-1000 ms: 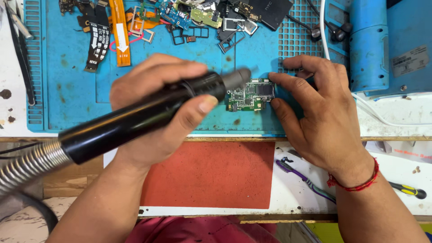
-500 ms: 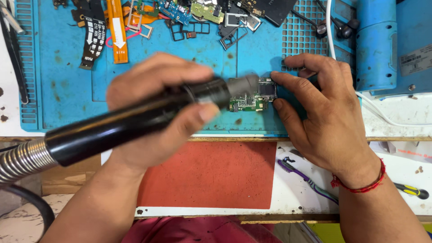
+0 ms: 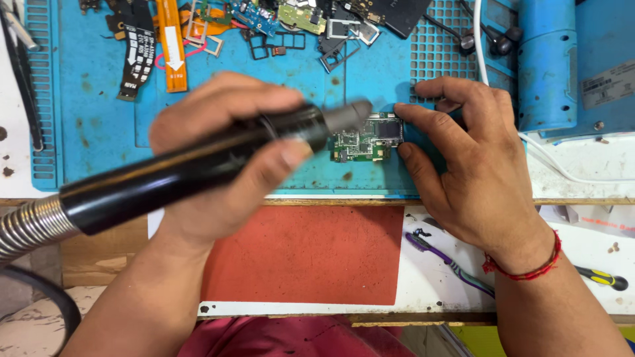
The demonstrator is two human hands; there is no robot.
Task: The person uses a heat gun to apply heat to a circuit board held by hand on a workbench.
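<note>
Glossy black, probably plastic handpiece (image 3: 192,168), ribbed metal hose (image 3: 30,228), matt blue rubbery mat (image 3: 99,132).

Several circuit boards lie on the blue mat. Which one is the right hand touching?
The small green circuit board at the mat's near edge, alone. The right hand steadies its right end; the left hand's black tool points at it. The other boards lie untouched along the far edge.
</note>
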